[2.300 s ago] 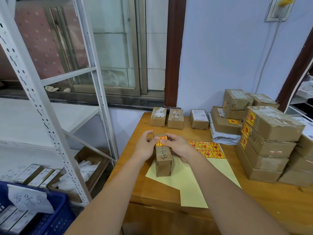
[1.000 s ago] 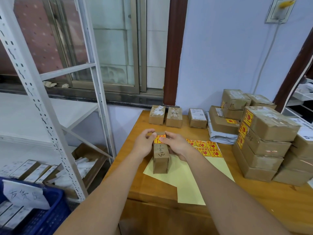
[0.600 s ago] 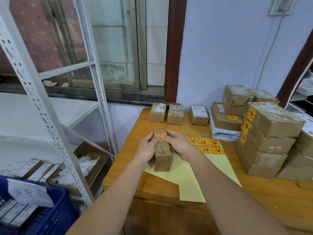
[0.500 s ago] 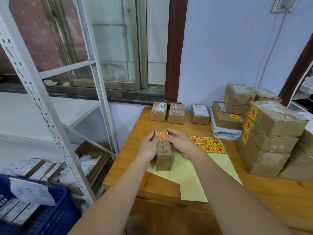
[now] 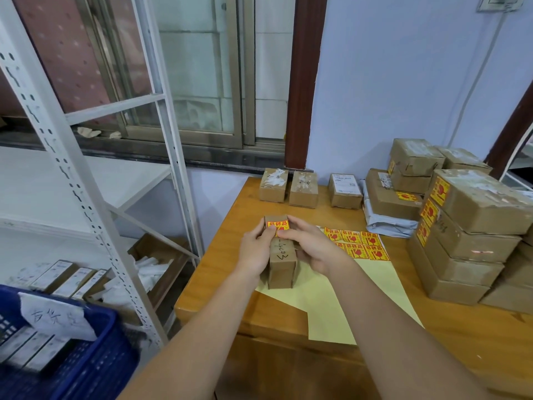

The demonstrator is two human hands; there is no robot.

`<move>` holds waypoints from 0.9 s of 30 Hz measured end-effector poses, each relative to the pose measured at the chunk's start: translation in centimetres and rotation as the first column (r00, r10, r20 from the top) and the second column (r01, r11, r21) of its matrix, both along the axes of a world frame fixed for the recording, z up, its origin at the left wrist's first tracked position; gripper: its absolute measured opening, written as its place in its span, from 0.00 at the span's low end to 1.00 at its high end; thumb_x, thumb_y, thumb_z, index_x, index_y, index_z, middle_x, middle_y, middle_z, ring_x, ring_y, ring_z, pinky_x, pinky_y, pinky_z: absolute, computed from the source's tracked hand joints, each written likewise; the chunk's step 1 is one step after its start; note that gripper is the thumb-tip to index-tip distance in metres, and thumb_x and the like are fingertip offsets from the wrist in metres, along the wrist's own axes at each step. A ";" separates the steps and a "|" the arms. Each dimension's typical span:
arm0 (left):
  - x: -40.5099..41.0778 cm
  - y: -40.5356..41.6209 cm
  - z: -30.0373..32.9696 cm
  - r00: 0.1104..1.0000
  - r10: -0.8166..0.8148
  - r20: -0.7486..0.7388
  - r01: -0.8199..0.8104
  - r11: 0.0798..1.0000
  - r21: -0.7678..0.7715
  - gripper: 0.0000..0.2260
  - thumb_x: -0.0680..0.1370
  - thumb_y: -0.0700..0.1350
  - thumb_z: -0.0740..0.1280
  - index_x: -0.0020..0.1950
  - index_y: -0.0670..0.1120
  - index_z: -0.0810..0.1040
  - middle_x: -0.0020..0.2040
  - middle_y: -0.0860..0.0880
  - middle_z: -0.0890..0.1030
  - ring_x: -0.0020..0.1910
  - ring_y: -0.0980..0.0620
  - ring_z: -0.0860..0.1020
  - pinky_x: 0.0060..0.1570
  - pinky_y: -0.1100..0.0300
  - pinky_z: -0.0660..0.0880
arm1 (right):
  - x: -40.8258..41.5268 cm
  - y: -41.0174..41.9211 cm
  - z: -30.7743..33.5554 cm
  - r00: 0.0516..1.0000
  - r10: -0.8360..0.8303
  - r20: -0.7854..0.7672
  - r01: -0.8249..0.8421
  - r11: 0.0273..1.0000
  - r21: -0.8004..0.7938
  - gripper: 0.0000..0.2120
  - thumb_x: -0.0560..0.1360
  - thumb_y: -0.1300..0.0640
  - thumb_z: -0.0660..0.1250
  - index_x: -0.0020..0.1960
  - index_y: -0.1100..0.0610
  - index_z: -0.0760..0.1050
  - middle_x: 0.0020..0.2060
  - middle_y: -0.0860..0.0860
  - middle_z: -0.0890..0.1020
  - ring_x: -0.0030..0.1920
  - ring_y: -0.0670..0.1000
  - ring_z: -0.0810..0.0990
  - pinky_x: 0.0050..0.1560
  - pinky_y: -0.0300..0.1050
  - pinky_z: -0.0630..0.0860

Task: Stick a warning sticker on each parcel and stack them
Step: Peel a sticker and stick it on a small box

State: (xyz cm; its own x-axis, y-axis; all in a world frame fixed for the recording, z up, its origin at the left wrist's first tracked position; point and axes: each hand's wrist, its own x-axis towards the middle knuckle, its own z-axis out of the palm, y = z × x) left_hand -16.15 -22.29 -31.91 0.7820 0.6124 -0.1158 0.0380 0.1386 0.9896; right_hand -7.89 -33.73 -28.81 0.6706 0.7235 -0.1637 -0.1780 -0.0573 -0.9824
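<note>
Both hands grasp one small parcel (image 5: 281,255) resting on the yellow backing sheet (image 5: 331,293): left hand (image 5: 256,252) at its 9 o'clock side, right hand (image 5: 313,248) at 3 o'clock, thumbs pressing the warning sticker (image 5: 278,225) on top. Stickered parcel stack (image 5: 467,235) stands at 3 o'clock.

Soft, even daylight from the metal-framed glass window (image 5: 202,67), faint shadows, sharp centre, wide-angle bending at the edges.
</note>
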 end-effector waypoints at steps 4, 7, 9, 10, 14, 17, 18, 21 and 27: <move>-0.2 -0.3 0.4 1.000 -0.013 -0.022 0.013 1.000 0.002 0.09 0.83 0.51 0.67 0.58 0.67 0.80 0.60 0.48 0.83 0.55 0.49 0.84 0.57 0.47 0.82 | 0.6 -0.3 -0.3 0.999 0.026 -0.028 -0.026 0.999 -0.018 0.15 0.78 0.61 0.69 0.58 0.42 0.82 0.57 0.48 0.85 0.62 0.54 0.82 0.67 0.60 0.76; 0.0 -0.1 0.2 1.000 -0.015 -0.023 0.015 1.000 -0.013 0.12 0.84 0.48 0.66 0.50 0.68 0.77 0.55 0.51 0.85 0.54 0.49 0.84 0.58 0.48 0.81 | 0.6 -0.4 -0.3 0.999 0.016 -0.051 -0.018 0.999 -0.028 0.19 0.79 0.63 0.66 0.48 0.38 0.85 0.54 0.51 0.86 0.62 0.56 0.81 0.67 0.60 0.76; -0.1 -0.2 0.2 1.000 -0.007 -0.019 0.007 1.000 -0.007 0.10 0.84 0.50 0.66 0.58 0.67 0.79 0.58 0.50 0.84 0.55 0.50 0.84 0.58 0.48 0.81 | 0.3 -0.3 -0.1 0.999 -0.008 -0.050 0.005 0.999 -0.044 0.22 0.78 0.63 0.65 0.43 0.37 0.86 0.50 0.51 0.87 0.61 0.56 0.81 0.66 0.59 0.77; 0.0 -0.2 0.1 1.000 -0.004 -0.013 0.004 1.000 -0.004 0.12 0.83 0.51 0.67 0.63 0.67 0.78 0.62 0.49 0.82 0.56 0.49 0.84 0.58 0.48 0.82 | 0.4 -0.3 -0.1 0.998 -0.015 -0.054 0.013 0.999 -0.051 0.22 0.78 0.63 0.64 0.42 0.37 0.85 0.49 0.51 0.87 0.61 0.57 0.81 0.66 0.59 0.77; 0.0 0.0 -0.1 1.000 0.004 0.003 -0.004 1.000 -0.010 0.16 0.83 0.51 0.67 0.69 0.64 0.75 0.63 0.49 0.81 0.56 0.50 0.83 0.56 0.51 0.82 | 0.3 -0.4 0.0 0.999 -0.016 -0.038 0.013 0.996 -0.085 0.19 0.78 0.61 0.62 0.50 0.38 0.84 0.51 0.51 0.86 0.59 0.54 0.81 0.64 0.56 0.78; 0.1 0.1 -0.1 1.000 -0.006 0.021 0.007 1.000 -0.026 0.19 0.84 0.49 0.66 0.76 0.57 0.72 0.58 0.50 0.84 0.53 0.52 0.84 0.50 0.57 0.82 | 0.6 0.1 0.1 0.998 -0.058 0.009 0.059 0.986 -0.159 0.15 0.78 0.49 0.68 0.64 0.43 0.78 0.56 0.50 0.84 0.59 0.52 0.82 0.59 0.55 0.82; 0.1 0.1 -0.1 1.000 -0.010 0.024 0.011 1.000 -0.022 0.19 0.84 0.48 0.65 0.76 0.56 0.71 0.57 0.51 0.84 0.53 0.53 0.84 0.48 0.59 0.82 | 0.8 0.3 -0.1 0.997 -0.069 0.044 0.076 0.981 -0.180 0.20 0.76 0.44 0.71 0.67 0.43 0.75 0.58 0.49 0.83 0.59 0.52 0.82 0.59 0.56 0.82; 0.1 0.1 -0.1 1.000 0.001 0.031 0.000 0.999 -0.034 0.22 0.84 0.48 0.66 0.78 0.54 0.69 0.61 0.49 0.83 0.54 0.53 0.84 0.44 0.61 0.81 | 1.4 0.6 -0.2 0.986 -0.068 0.155 0.100 0.972 -0.213 0.25 0.74 0.41 0.73 0.69 0.40 0.74 0.58 0.48 0.83 0.57 0.52 0.83 0.61 0.56 0.79; 0.5 0.2 -0.6 0.998 0.040 0.045 -0.038 0.998 -0.048 0.23 0.83 0.52 0.68 0.77 0.57 0.70 0.67 0.46 0.77 0.57 0.50 0.83 0.41 0.61 0.82 | 1.4 0.5 -0.1 0.970 -0.103 0.221 0.136 0.981 -0.140 0.08 0.81 0.52 0.68 0.49 0.38 0.81 0.43 0.43 0.86 0.50 0.49 0.85 0.52 0.46 0.81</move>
State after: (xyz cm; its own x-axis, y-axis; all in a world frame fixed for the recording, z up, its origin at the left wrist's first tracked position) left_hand -15.69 -22.13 -32.51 0.7629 0.6372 -0.1096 -0.0137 0.1854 0.9826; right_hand -6.53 -33.23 -28.89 0.7817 0.6136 -0.1113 0.0184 -0.2011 -0.9794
